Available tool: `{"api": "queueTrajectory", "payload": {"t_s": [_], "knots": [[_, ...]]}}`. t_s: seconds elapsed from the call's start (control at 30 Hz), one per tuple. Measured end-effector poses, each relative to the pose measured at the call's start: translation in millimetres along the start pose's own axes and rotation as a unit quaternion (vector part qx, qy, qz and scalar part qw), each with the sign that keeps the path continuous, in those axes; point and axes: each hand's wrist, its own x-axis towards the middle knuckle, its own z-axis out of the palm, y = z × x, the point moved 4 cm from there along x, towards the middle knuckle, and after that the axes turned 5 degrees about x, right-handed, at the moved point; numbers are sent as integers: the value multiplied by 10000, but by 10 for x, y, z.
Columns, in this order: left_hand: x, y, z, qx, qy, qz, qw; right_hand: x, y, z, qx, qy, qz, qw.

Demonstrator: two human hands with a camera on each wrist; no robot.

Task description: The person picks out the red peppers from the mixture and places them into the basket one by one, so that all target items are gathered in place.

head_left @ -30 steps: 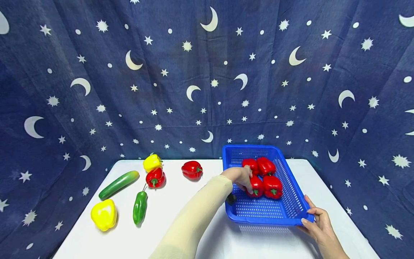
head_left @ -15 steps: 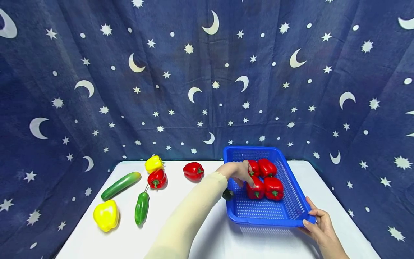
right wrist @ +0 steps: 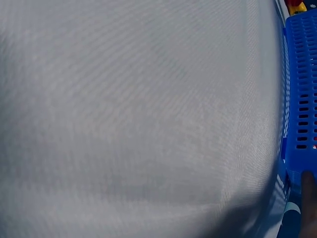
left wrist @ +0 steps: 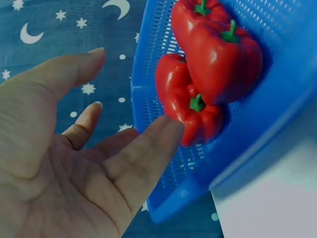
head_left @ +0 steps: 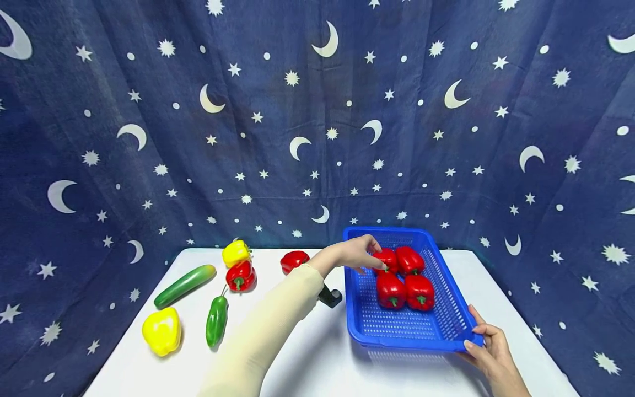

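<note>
Left hand (head_left: 354,255): over the left rim of the blue plastic basket (head_left: 404,328), holding nothing; fingers extended, thumb spread apart from them. Right hand (head_left: 492,347): thumb and fingers clamped on the near right corner of the basket; some fingertips hidden beneath.

Step in hand, by judgement: left-hand handling of peppers at the basket, right-hand steadying. Direction of left-hand travel: not readable from the pose. Contact between left fingertips and the rear-left pepper: cannot tell.

Procedure: Hold the corner firmly, without pulling or tipping. Lift the left wrist well above the rim; avoid catching the black wrist-worn device (head_left: 329,296) on the edge. Spread the fingers wide before passing the rear-left pepper, to prevent dragging or rolling. For any grip, use the broad shoulders of a pepper, not the stem.

Appearance: Four red bell peppers (head_left: 392,288) inside the basket, on the perforated floor, in a close two-by-two group. Skin deep red, glossy, with bright highlights; bodies lobed; stems short, green, pointing toward the near side. Probably smooth and prone to slip. Another red bell pepper (head_left: 292,259) on the white tabletop (head_left: 317,353), partly hidden by the left sleeve (head_left: 278,320).
</note>
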Motion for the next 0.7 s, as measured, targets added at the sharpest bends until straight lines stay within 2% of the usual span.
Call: {"api": "queueTrajectory", "payload": {"t_s": [0.37,0.5,0.7], "knots": [[-450,-274,-271,-29,822,170,9965,-25,-37,32,312,-301,-759,9962],[-534,-409,-361,26,1114,336,9932,-31,-51,22,261,-225,-689,9970],[-669,-679,-465,-232,1637,274,9859,-24,-61,41,299,-248,-695,9968]]}}
